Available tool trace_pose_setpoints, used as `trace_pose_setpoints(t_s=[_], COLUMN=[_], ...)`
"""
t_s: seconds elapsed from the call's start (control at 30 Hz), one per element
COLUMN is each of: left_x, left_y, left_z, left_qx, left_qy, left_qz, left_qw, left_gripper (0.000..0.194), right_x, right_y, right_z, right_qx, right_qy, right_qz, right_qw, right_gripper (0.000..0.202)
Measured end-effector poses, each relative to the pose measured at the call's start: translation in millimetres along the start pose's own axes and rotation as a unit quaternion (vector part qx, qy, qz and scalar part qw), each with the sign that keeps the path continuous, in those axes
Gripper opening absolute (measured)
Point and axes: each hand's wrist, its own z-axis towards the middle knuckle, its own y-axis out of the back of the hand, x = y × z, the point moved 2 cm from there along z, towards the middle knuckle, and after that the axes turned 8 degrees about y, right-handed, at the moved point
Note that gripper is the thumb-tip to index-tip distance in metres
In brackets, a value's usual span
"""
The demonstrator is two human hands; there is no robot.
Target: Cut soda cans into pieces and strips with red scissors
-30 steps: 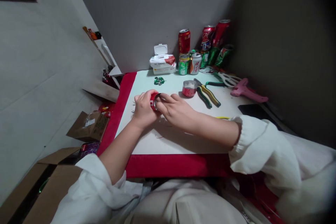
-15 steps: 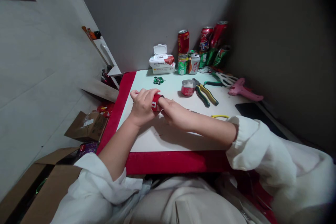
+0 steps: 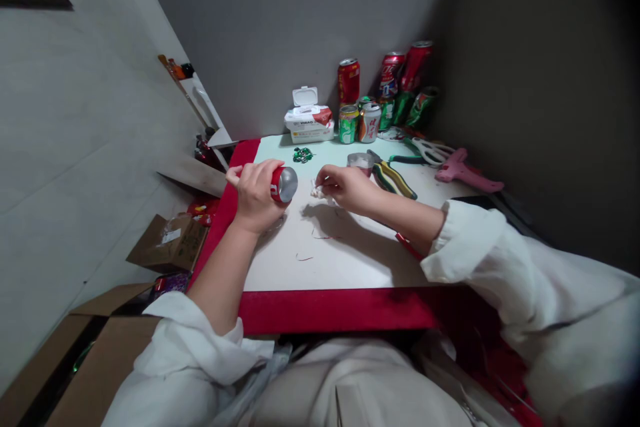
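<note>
My left hand [image 3: 257,195] is wrapped round a red drink can [image 3: 277,185], tipped on its side with a round silver end facing right. My right hand [image 3: 347,188] pinches a small crumpled white tissue [image 3: 317,191] just right of the can, apart from it. Behind that hand, a short cut piece of can [image 3: 361,161] is partly hidden. Pliers with green and yellow handles [image 3: 395,179] lie beside it. Thin red slivers [image 3: 304,258] lie on the white tabletop [image 3: 325,273].
Several drink cans [image 3: 349,123] stand along the back wall, some stacked. Wipes packs [image 3: 309,125] sit left of them, behind a green shiny heap [image 3: 303,155]. A pink glue gun [image 3: 467,170] and white-handled scissors [image 3: 433,152] lie at right. Cardboard boxes [image 3: 167,240] are at the left.
My right hand has drawn away from the can to the right, and the white tissue now shows in its fingers. My left hand has moved slightly left and up with the can.
</note>
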Motion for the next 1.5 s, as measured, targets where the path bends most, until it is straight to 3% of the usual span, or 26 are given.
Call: trace_pose_setpoints(t_s=[0.23,0.43,0.53,0.6,0.67,0.73,0.8,0.97,1.2,1.33,1.43,1.5], left_x=[1.2,3.7,3.7,3.9,4.5,5.1,5.2,3.5,7.3,12.1,13.0,12.1], left_y=[5.8,13.6,15.5,16.7,17.7,18.3,18.9,20.5,21.9,25.0,27.1,27.0], left_z=[1.4,2.9,2.7,2.8,3.0,3.0,2.7,2.4,5.0,5.5,5.2,4.9], left_qx=[-0.016,-0.023,-0.034,-0.039,-0.041,-0.041,-0.042,-0.052,-0.068,-0.078,-0.095,-0.099], left_qy=[-0.015,-0.023,-0.025,-0.022,-0.014,-0.009,-0.011,-0.042,-0.05,-0.024,-0.008,-0.013], left_qz=[-0.019,-0.023,-0.02,-0.021,-0.023,-0.024,-0.026,-0.052,-0.056,-0.033,-0.025,-0.027], left_qw=[1.0,0.999,0.999,0.999,0.999,0.999,0.999,0.996,0.995,0.996,0.995,0.995], left_gripper=[0.048,0.061,0.063,0.061,0.06,0.062,0.066,0.075,0.072,0.068,0.066,0.067], right_x=[-5.6,1.2,-6.1,-14.2,-21.9,-27.2,-30.8,-27.3,-3.6,0.7,-10.1,-20.8], right_y=[-2.4,12.0,22.1,29.9,37.5,40.7,37.3,9.0,-43.6,-29.9,-10.6,-8.4], right_z=[13.3,16.0,10.7,3.8,-5.6,-15.7,-24.1,-22.0,17.4,41.3,49.7,49.3], right_qx=[0.004,-0.019,-0.032,-0.007,0.031,0.074,0.116,0.162,0.162,0.124,0.096,0.093], right_qy=[-0.098,-0.173,-0.206,-0.203,-0.162,-0.099,-0.068,-0.06,-0.07,-0.075,-0.083,-0.092], right_qz=[0.043,0.142,0.192,0.147,-0.011,-0.208,-0.305,-0.303,-0.221,-0.209,-0.228,-0.227], right_qw=[0.994,0.974,0.959,0.968,0.986,0.97,0.943,0.937,0.959,0.967,0.965,0.965], right_gripper=[0.016,0.007,0.017,0.022,0.02,0.012,0.009,0.016,0.017,0.02,0.011,0.002])
